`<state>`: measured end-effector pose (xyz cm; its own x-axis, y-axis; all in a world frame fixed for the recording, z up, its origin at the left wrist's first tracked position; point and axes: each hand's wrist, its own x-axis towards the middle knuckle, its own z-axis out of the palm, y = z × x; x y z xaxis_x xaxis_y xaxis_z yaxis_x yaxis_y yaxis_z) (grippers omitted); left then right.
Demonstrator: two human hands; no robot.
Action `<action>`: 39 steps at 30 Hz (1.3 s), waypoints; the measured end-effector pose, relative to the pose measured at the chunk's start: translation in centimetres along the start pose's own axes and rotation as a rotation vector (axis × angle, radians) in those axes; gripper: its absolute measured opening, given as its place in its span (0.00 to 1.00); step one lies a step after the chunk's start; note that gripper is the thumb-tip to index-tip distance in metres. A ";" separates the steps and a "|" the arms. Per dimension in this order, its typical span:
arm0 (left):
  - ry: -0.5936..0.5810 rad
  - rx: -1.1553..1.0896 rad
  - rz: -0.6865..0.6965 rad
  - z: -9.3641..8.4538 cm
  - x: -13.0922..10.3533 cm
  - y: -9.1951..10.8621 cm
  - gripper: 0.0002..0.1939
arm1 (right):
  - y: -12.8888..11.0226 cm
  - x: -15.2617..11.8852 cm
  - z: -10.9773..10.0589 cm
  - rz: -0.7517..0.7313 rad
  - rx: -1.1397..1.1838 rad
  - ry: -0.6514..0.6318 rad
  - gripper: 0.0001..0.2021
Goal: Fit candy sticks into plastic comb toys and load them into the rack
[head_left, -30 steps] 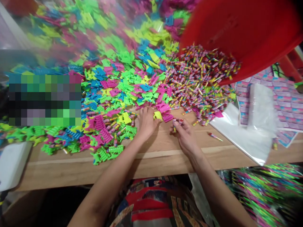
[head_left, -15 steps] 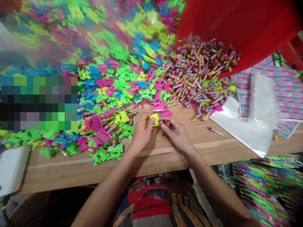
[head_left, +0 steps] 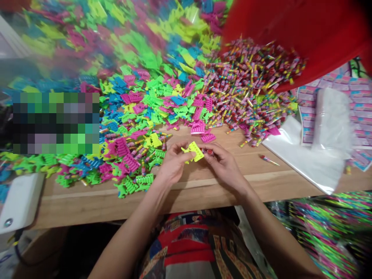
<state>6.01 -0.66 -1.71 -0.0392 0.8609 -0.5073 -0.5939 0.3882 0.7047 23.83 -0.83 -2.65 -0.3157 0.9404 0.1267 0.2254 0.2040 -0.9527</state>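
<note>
My left hand (head_left: 171, 166) is closed on a yellow plastic piece (head_left: 197, 152) with a row of small holes, pinched between thumb and fingers above the wooden table (head_left: 203, 190). Just to its right, my right hand (head_left: 226, 166) grips small tubes with red ends (head_left: 209, 152); the fingers hide most of them and I cannot tell how many there are. The two hands almost meet. Beyond them lie magenta slotted pieces (head_left: 198, 127), and a heap of green, blue, pink and yellow plastic pieces (head_left: 157, 95) spreads to the left.
Small pink-labelled tubes (head_left: 232, 93) spill from a red tub (head_left: 290, 35). At right are clear plastic bags (head_left: 333, 120), printed sheets (head_left: 363, 112) and one loose tube (head_left: 269, 160). A white box with a cable (head_left: 23, 201) stands at the left edge.
The yellow piece has turned in my left hand and now shows its row of holes. My right hand keeps its tubes beside it. The whole view has shifted slightly.
</note>
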 end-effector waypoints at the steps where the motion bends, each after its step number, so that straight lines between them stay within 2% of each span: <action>1: -0.010 0.016 -0.009 0.1 -0.1 0.1 0.26 | 0.1 0.0 0.0 0.018 0.023 0.010 0.14; 6: -0.135 0.008 -0.030 0.2 -0.6 0.5 0.23 | -0.1 -0.3 0.2 0.104 0.125 0.045 0.12; 11: -0.145 0.003 -0.012 0.1 -0.9 0.4 0.24 | -0.9 -0.3 0.2 0.121 0.100 0.011 0.11; 17: -0.160 -0.008 -0.024 0.1 -1.3 0.4 0.27 | -0.4 -0.3 0.3 0.142 0.131 0.005 0.13; 21: -0.178 0.016 -0.076 0.0 -1.5 0.7 0.26 | -0.7 -0.1 -0.2 0.124 0.124 -0.046 0.11; 28: -0.291 0.130 -0.132 -0.5 -1.6 1.0 0.21 | -0.6 0.2 -1.7 0.098 0.163 -0.164 0.11; 31: -0.286 0.218 -0.049 -0.6 -1.7 0.7 0.20 | -0.2 0.3 -2.0 0.062 0.112 -0.189 0.11; 35: -0.196 0.354 0.138 -0.9 -1.5 -0.1 0.17 | 0.1 0.2 -1.8 -0.012 -0.029 -0.194 0.10; 39: -0.236 0.308 0.110 -1.1 -1.4 -0.8 0.18 | 0.2 -0.1 -1.2 -0.007 -0.041 -0.134 0.08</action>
<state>5.63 -2.52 -2.07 0.1179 0.9409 -0.3176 -0.3264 0.3387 0.8825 25.01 -0.54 -2.54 -0.4368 0.8948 0.0930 0.2593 0.2242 -0.9394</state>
